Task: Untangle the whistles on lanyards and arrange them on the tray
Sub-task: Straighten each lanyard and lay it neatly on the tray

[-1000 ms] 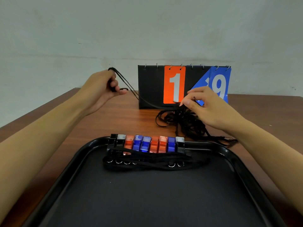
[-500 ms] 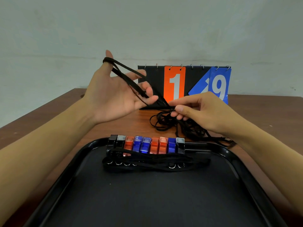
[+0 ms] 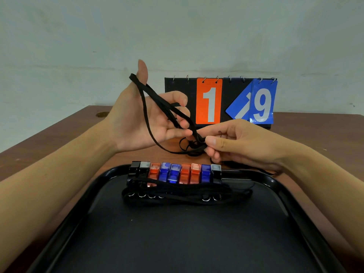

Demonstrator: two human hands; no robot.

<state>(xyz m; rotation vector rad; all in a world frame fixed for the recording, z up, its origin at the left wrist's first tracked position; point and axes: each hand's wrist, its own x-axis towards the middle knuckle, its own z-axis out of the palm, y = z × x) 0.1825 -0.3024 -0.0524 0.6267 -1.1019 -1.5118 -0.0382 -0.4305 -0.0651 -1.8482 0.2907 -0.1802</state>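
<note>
Nine whistles (image 3: 174, 172) already stood in a row at the far edge of the black tray (image 3: 283, 186), their lanyards folded in front of them — black, silver, orange and blue. My left hand (image 3: 145, 119) was raised palm-up, fingers spread and relaxed, with a loop of the black lanyard (image 3: 157, 99) hooked over the thumb and running down across the palm. My right hand (image 3: 230, 142) pinched the same strap between thumb and forefinger right where it met the tangle (image 3: 190, 147) lying on the bench (image 3: 59, 138) just beyond the tray. Whichever whistle hung on it was hidden from me.

To do this step well, I judged I should keep the loop taut on the thumb and feed the strap out through the pinch slowly — a hard tug would likely tighten the knot. The bench was reddish-brown wood, a flip scoreboard (image 3: 220, 101) showing an orange 1 and a blue 9 stood at the back, and a plain pale wall (image 3: 177, 32) rose behind it.
</note>
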